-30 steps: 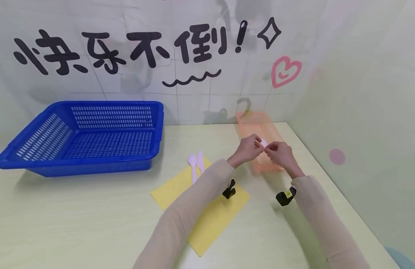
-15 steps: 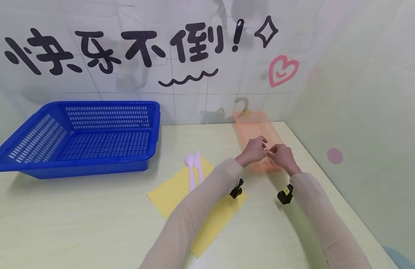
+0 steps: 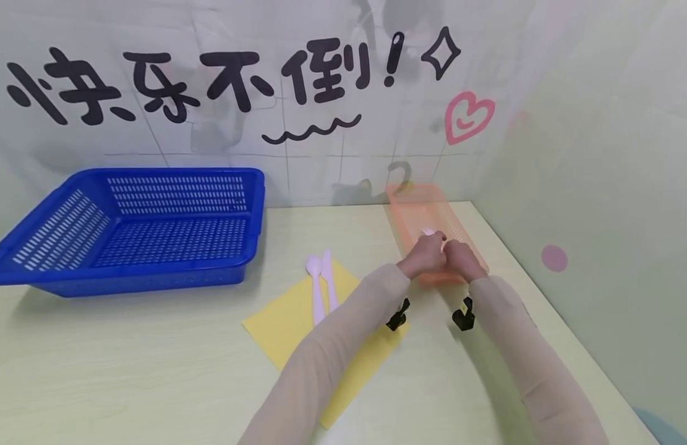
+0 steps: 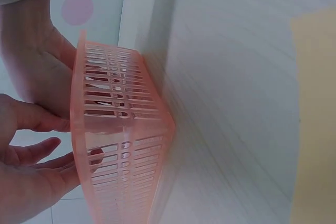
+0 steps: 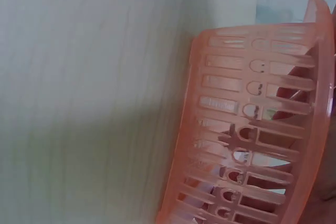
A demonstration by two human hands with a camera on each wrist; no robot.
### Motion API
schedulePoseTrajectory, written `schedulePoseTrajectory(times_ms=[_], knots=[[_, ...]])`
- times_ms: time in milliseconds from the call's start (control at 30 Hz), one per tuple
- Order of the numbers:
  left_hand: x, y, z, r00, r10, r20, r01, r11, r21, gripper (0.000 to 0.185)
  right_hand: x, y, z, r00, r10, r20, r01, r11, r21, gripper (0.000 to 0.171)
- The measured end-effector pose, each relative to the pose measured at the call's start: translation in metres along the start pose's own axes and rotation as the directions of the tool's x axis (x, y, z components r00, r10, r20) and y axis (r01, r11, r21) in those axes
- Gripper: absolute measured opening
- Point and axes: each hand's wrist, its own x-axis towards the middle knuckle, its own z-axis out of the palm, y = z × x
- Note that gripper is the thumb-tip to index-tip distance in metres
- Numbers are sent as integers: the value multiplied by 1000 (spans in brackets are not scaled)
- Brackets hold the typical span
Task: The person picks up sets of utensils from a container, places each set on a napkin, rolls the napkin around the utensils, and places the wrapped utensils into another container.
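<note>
Both hands are together over the orange slotted basket (image 3: 412,216) at the back right. In the left wrist view, my left hand (image 4: 34,166) reaches past the rim, its thumb apart from loosely bent fingers and no object showing between them. My right hand (image 3: 462,258) is right beside it, knuckles up; its fingertips are hidden, and I cannot tell whether they hold anything. A pale pink utensil end (image 3: 428,231) shows just beyond my left hand. Through the slots in the right wrist view, a pale purple piece (image 5: 210,184) shows low in the basket.
A purple spoon (image 3: 315,284) and a purple knife (image 3: 329,281) lie side by side on a yellow sheet (image 3: 276,321), partly under the left sleeve (image 3: 337,334). A large blue basket (image 3: 176,272) stands at the back left. Walls rise behind and to the right.
The fingertips turned down into the orange basket, and the hands drew closer together. The pale utensil end between the hands was hidden half a second ago and now shows beyond the left hand.
</note>
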Motion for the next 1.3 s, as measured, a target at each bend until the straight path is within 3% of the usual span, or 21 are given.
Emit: schedulePoseTrajectory(times_ms=[200,467,600,767,867,967,1067,1100,1300], knots=[[-1,1,1,1000,-13,-11,13,1000,-12,38,0,-4,0,992,121,17,-121,993,1,3],[-2,1,0,1000,-25,-11,24,997,-75,34,-19,-39,-26,997,73,25,-73,997,2,5],[-2,-1,-1,999,-29,-22,26,994,-105,29,-19,-43,-27,996,87,32,-89,994,59,11],[-3,-7,-2,997,-24,-75,12,988,-154,22,-17,-46,-29,993,91,70,-93,995,33,9],[-3,-11,-3,994,-11,-113,-9,985,-170,19,-34,-70,-52,992,68,105,-78,993,91,11],[-4,-14,-4,990,-1,-140,-24,983,-182,18,-66,-121,-94,982,111,151,-134,980,150,17],[-6,-17,-6,986,-3,-170,-31,979,-199,20,-93,-160,-126,987,111,116,-133,972,196,22],[-6,-18,-6,983,-8,-182,-30,978,-208,20,-102,-177,-139,977,156,144,-182,965,189,22],[-6,-25,-8,977,-72,-201,17,964,-265,27,-119,-199,-157,978,185,93,-204,940,275,21]])
